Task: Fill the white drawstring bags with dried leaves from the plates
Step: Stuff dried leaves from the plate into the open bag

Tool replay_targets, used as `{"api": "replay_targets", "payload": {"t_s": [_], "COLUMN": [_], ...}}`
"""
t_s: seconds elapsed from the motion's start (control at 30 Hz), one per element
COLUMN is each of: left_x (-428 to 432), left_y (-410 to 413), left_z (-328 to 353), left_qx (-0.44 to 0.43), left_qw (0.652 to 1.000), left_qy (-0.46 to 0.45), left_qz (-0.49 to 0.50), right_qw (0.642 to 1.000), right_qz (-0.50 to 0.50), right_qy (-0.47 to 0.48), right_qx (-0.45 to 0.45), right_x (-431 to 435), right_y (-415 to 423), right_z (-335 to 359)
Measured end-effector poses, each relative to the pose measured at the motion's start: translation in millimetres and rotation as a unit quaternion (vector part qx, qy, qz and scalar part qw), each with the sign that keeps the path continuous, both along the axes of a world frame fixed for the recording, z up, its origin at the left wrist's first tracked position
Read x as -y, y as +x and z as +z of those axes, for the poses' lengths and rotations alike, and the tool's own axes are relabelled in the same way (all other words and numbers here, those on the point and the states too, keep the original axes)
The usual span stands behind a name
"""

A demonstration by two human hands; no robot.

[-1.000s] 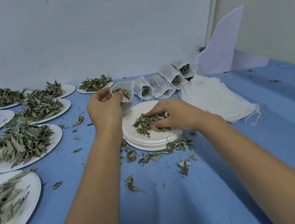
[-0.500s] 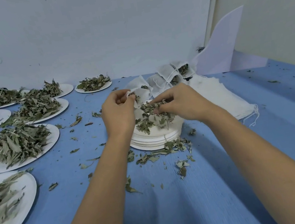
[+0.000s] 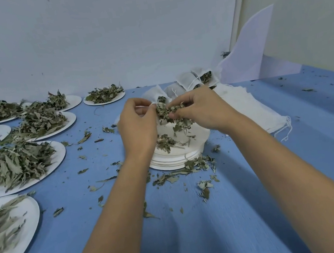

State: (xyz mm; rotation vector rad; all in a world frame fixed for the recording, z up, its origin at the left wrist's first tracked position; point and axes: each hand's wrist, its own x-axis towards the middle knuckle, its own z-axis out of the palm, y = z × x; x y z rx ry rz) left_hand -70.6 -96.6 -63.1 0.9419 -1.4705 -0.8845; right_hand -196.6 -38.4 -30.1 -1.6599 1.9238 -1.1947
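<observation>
My left hand (image 3: 137, 124) pinches the rim of a small white drawstring bag (image 3: 152, 95), holding its mouth open above a stack of white plates (image 3: 175, 158). My right hand (image 3: 198, 110) grips a clump of dried leaves (image 3: 170, 114) right at the bag's mouth. A few leaves (image 3: 165, 143) lie on the top plate of the stack. Several filled white bags (image 3: 195, 78) stand in a row behind my hands. A pile of flat unfilled bags (image 3: 249, 108) lies to the right.
Several white plates heaped with dried leaves (image 3: 16, 164) cover the left side of the blue table (image 3: 201, 231), one more plate (image 3: 104, 96) near the wall. Leaf crumbs (image 3: 182, 171) lie scattered in front of the stack. A white curved board (image 3: 252, 50) leans at the back right.
My right hand lifted a clump of leaves off the top plate and brought it up to the bag's mouth. My left hand shifted right, over the stack, with the bag.
</observation>
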Motion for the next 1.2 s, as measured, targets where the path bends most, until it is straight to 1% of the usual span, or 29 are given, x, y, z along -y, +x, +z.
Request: {"api": "replay_targets", "payload": {"t_s": [0.1,0.17,0.3,0.43,0.57,0.63,0.8,0.9,1.0,1.1,1.2], "left_x": [-0.9,-1.2,-3.6,-4.3,-6.5,-6.7,-4.9,-3.4,-0.7,-0.2,-0.5], "left_y": [-2.2,-3.6,-5.8,-8.6,-11.5,-11.3,-7.8,-6.0,-4.6,-4.0,-3.1], "left_z": [0.9,0.2,-1.2,-3.3,-7.3,-8.1,-6.9,-7.4,-9.0,-10.1,-9.9], "left_qx": [-0.004,0.007,0.021,0.029,0.056,0.059,0.086,0.086,0.081,0.092,0.091], "left_qw": [0.999,0.997,0.989,0.978,0.973,0.976,0.988,0.990,0.991,0.992,0.993], "left_qy": [0.016,0.023,0.034,0.052,0.022,0.010,-0.019,-0.022,-0.020,-0.023,-0.020], "left_qz": [-0.037,-0.079,-0.141,-0.199,-0.222,-0.209,-0.124,-0.111,-0.106,-0.087,-0.078], "right_qw": [0.996,0.991,0.985,0.988,0.986,0.988,0.995,0.999,0.993,0.987,0.989], "right_qz": [-0.046,-0.073,-0.116,-0.115,-0.131,-0.125,-0.082,-0.038,-0.006,-0.023,-0.046], "right_qy": [-0.014,-0.042,-0.059,-0.050,-0.036,-0.037,-0.009,0.027,0.068,0.082,0.078], "right_qx": [-0.078,-0.106,-0.109,-0.092,-0.092,-0.084,-0.057,0.017,0.099,0.139,0.116], "right_x": [5.9,7.6,7.8,7.2,6.8,5.4,5.1,5.6,5.3,7.3,9.6], "right_y": [4.0,5.1,5.9,8.6,10.0,12.6,19.1,16.4,16.7,20.5,21.7], "right_z": [-8.0,-10.2,-10.4,-10.8,-9.2,-9.2,-8.9,-5.7,-0.8,2.1,2.1]}}
